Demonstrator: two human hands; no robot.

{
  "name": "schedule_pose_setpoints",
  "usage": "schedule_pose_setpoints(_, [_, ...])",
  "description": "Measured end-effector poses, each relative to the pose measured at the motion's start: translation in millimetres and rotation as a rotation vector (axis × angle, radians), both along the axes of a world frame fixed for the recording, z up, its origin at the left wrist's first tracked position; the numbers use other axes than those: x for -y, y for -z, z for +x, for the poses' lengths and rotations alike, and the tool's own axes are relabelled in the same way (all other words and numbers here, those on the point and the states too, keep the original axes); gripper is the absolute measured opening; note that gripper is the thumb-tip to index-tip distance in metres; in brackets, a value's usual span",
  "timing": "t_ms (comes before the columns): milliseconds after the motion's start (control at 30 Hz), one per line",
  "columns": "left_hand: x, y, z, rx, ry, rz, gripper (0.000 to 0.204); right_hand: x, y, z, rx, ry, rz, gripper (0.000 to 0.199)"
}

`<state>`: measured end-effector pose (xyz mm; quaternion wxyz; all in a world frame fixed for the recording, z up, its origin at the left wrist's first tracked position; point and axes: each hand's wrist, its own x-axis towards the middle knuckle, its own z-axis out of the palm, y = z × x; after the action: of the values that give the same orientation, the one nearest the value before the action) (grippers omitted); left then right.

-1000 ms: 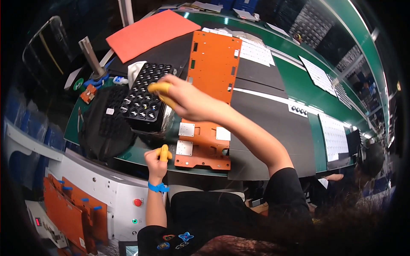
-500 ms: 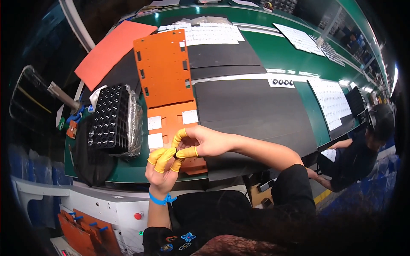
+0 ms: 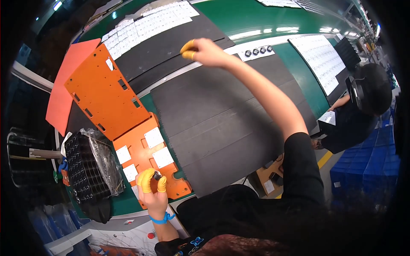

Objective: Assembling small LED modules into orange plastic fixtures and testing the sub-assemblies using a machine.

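"What does the left hand (image 3: 152, 194) have?"

"A small dark part (image 3: 157, 175), pinched between yellow-covered finger and thumb. It looks rounded and glossy, with a pale glint at the top."

"Where is it exactly?"

"Up in the grip, over the near end of the orange frame (image 3: 175, 186), in front of the white squares (image 3: 163, 157) lying there."

"And the right hand (image 3: 208, 53)?"

"Out over the black mat (image 3: 222, 115), near its far side. Finger and thumb are curved and parted, and I see nothing between them. That hand is a little blurred."

"What's hard to make out?"

"The fingers cover the sides of the dark part, so its full shape is hidden. The left hand also covers some of a white square at the frame's edge. The black tray (image 3: 83, 170) is seen from the side beside crumpled clear plastic (image 3: 106, 166), so I can't tell what its pockets hold. At the top, the sheet of white cards (image 3: 282, 3) is cut off."
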<state>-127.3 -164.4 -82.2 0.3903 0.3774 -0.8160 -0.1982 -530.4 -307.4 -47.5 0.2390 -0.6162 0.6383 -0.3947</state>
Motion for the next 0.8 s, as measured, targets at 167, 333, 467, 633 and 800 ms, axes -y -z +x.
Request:
schedule_pose_setpoints(167, [-2.9,-7.1,-0.2,0.129,-0.088,0.007,0.037,77.7,45.7,-60.8,-0.436,0.216,-0.114,0.034])
schedule_pose_setpoints(333, [-3.9,-6.5,-0.1,0.229,-0.113,-0.039,0.038,132.3,61.1,-72.0,-0.673,0.270,-0.165,0.051])
schedule_pose_setpoints(467, [-6.1,-9.7,-1.2,0.177,-0.257,0.130,0.039,158.2,61.2,-88.8,-0.721,0.266,0.020,0.061])
schedule_pose_setpoints(633, [-4.4,-7.9,-3.0,0.152,-0.219,0.101,0.039,161.9,54.3,-90.7,-0.794,0.247,0.156,0.061])
schedule_pose_setpoints(800, [-4.8,-8.3,0.7,0.123,-0.202,0.158,0.039,143.5,47.9,-84.4,-0.852,0.296,0.126,0.051])
